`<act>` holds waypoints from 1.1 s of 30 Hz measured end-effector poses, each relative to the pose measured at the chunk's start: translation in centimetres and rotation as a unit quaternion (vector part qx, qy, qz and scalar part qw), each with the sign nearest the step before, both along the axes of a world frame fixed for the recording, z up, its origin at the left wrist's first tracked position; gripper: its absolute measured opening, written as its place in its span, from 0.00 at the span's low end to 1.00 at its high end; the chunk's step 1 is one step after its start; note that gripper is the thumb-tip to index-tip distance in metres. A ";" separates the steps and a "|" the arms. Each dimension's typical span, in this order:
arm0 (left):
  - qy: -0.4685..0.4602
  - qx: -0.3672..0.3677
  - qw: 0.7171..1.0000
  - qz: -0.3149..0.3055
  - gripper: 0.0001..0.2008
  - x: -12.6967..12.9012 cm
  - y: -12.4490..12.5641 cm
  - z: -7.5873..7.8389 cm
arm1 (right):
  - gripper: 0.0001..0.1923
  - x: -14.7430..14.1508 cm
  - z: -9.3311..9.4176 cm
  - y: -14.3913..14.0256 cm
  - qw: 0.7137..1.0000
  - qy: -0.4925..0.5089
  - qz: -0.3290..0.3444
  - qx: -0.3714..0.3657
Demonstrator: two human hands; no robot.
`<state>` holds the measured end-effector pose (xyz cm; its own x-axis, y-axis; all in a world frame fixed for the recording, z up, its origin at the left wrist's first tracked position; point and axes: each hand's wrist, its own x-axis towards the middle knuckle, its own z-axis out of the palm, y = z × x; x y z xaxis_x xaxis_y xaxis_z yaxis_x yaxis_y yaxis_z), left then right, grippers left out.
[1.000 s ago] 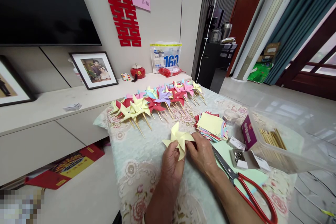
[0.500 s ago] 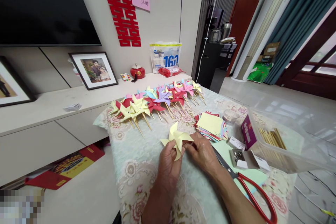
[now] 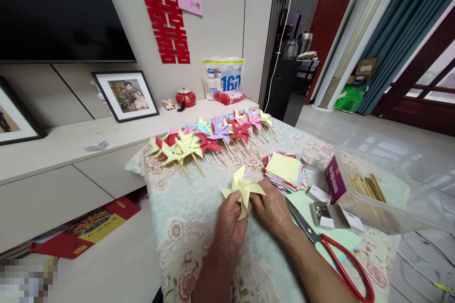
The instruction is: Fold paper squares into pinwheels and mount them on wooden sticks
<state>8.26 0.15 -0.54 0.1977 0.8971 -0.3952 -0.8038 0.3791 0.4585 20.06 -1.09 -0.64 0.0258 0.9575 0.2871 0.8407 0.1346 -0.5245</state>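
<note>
A pale yellow paper pinwheel (image 3: pixel 243 187) is held up over the near middle of the table. My left hand (image 3: pixel 232 218) is closed on it from below, the thumb pressed near its centre. My right hand (image 3: pixel 272 206) is closed at the pinwheel's right side, its fingertips partly hidden behind the blades. Beyond my hands lie several finished pinwheels on sticks (image 3: pixel 220 131), yellow, red, purple, pink and blue. Just right of my right hand are a stack of coloured paper squares (image 3: pixel 284 169) and open scissors with red handles (image 3: pixel 346 265).
Right of the scissors, an open small box of metal pins (image 3: pixel 323 213) sits on green paper (image 3: pixel 302 201). A clear plastic bin (image 3: pixel 391 218) with wooden sticks (image 3: pixel 368 187) stands at the table's right. Behind is a white cabinet (image 3: pixel 122 130) with a photo frame (image 3: pixel 125 95).
The pinwheel has shifted slightly to the right in the picture and turned a little, with both hands still on it. Other things on the table keep their places.
</note>
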 end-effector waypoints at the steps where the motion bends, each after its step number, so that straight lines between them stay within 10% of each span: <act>1: -0.004 -0.002 1.000 0.004 0.09 0.0 0.0 0.0 | 0.08 0.0 -0.1 0.0 1.000 -0.001 0.005 0.006; 14: 0.004 0.011 1.000 -0.017 0.11 -0.1 -0.1 0.1 | 0.08 0.0 0.8 -0.2 0.998 -0.053 0.027 -0.018; 26: 0.105 0.059 0.991 0.050 0.12 -0.4 0.1 -0.2 | 0.09 2.5 1.1 0.0 0.975 0.168 -0.027 0.141; 33: 0.185 0.148 0.970 0.056 0.13 -0.3 -0.2 -0.3 | 0.08 1.6 2.7 -0.9 0.953 0.251 0.087 0.147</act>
<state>7.99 -0.06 -0.80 -0.0135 0.9898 -0.1416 -0.5924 0.1061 0.7986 21.67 -2.02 2.08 0.0784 0.8402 0.5366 0.4454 0.4520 -0.7728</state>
